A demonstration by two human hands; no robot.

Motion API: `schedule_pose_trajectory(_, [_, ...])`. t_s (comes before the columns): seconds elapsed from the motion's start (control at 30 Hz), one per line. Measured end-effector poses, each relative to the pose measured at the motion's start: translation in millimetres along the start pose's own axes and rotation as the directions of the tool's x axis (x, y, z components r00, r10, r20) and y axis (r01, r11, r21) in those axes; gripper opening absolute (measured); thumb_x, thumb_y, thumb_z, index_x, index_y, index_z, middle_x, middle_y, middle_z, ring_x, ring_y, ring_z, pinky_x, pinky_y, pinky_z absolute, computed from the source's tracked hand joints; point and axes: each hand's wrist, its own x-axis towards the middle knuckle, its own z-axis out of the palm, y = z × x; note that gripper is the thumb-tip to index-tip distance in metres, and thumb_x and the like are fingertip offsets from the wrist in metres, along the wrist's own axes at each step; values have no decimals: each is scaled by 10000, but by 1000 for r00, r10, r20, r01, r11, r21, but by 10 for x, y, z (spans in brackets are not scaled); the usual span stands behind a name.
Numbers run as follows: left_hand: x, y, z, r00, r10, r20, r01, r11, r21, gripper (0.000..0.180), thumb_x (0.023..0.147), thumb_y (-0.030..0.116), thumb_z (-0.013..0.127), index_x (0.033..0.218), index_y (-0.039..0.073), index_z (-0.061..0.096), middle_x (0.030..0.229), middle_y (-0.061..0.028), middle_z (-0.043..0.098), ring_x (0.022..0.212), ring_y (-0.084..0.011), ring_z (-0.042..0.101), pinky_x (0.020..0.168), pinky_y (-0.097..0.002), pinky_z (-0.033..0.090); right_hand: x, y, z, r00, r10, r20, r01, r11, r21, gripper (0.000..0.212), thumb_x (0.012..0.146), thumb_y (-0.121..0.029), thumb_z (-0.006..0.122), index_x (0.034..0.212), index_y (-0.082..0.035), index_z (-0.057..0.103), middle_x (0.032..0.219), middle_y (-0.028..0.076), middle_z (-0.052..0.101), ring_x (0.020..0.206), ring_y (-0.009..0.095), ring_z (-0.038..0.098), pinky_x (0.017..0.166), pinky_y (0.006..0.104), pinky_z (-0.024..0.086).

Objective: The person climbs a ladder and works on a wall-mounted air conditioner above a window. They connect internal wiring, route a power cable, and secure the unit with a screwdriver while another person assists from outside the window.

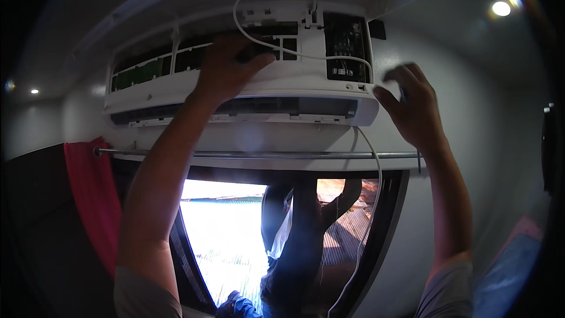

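A white wall-mounted air conditioner (282,76) has its front panel raised, with its inside showing. My left hand (226,68) is at the middle of its front, thumb spread away from the fingers; the fingertips are lost against the dark opening. A white cable (329,58) loops over the front and passes close to that hand. At the unit's right end, an uncovered dark compartment (346,47) shows wiring. Beside this end, my right hand (412,106) is raised off the casing. Its fingers curl round a small greyish thing, mostly hidden, whose kind I cannot make out.
A metal curtain rod (265,154) runs beneath the unit, with a pink curtain (91,182) at left. Below is a bright window (223,229), with a dark clothed figure (294,259) partly against it. A pale cable (376,200) hangs down at right.
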Motion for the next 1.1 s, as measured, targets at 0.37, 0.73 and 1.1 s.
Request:
schedule_pose_trajectory(0.37, [1021,68,604,979,197,58,-199,841,503,203,961,228,634,1075,111,754,1002,-132,769,943,-312,761,817,-426,599,1136,45,490,997,-2,74,24,957,-289,365,975,-187,629,1326,-241,711,1202,115,747,1050,326,745,889,470,612])
schedule_pose_trajectory(0.73, [1102,-165,644,929,336,152,-356,710,607,157,878,165,662,965,100,775,974,-143,765,946,-340,773,770,-479,629,1413,-58,843,985,-59,160,116,919,-376,398,967,-166,607,1354,-224,678,1143,145,771,1053,338,751,901,479,606])
schedule_pose_trajectory(1.1, [1350,-281,893,918,396,22,-278,603,748,143,817,183,714,924,146,800,965,-73,785,928,-274,781,770,-402,638,1625,-6,928,992,-71,102,104,924,-368,344,970,-161,585,1287,-192,714,1188,129,760,1081,340,744,921,471,613])
